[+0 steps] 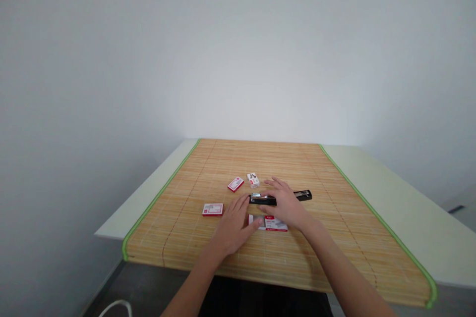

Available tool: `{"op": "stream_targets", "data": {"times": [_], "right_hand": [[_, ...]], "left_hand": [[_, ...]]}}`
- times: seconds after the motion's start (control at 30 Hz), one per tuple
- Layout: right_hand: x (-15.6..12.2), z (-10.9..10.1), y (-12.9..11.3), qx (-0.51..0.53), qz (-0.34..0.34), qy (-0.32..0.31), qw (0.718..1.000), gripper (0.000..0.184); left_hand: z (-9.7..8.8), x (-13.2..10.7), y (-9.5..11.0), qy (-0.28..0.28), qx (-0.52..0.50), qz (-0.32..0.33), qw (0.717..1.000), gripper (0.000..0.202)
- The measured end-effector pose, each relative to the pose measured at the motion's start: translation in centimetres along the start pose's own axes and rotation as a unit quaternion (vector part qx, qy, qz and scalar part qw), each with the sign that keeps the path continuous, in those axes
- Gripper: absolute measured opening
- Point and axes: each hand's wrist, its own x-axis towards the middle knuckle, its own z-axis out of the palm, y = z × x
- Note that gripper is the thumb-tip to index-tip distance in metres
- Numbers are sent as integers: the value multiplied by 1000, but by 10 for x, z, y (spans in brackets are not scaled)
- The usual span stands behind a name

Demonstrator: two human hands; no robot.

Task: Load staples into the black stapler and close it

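A black stapler point(264, 201), opened out long, lies across the mat with its metal magazine part showing near the left end. My right hand point(284, 203) is over its middle, thumb on the near side and index finger on the far side, the other fingers apart; the palm hides part of the stapler. My left hand point(232, 228) has its fingers stretched out, their tips at the stapler's left end. Its thumb reaches over a red and white flat package point(275, 224), which lies just in front of the stapler and is partly covered by both hands.
Beyond the stapler lie a small red and white box point(235, 184) and a white box with a dark picture point(253, 180). Another red and white box point(212, 209) is left of my left hand. The bamboo mat point(193, 242) has green edging on a white table point(372, 173) against the wall.
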Motion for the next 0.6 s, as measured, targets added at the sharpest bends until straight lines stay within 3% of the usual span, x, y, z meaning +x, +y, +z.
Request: {"op": "stream_targets", "data": {"times": [0.37, 0.6], "right_hand": [[0, 0, 7, 9, 27, 3, 1000, 19], [-1, 7, -2, 25, 43, -9, 999, 27]], "left_hand": [[-3, 0, 4, 4, 0, 7, 1000, 68], [-1, 0, 4, 15, -6, 9, 1000, 68]]}}
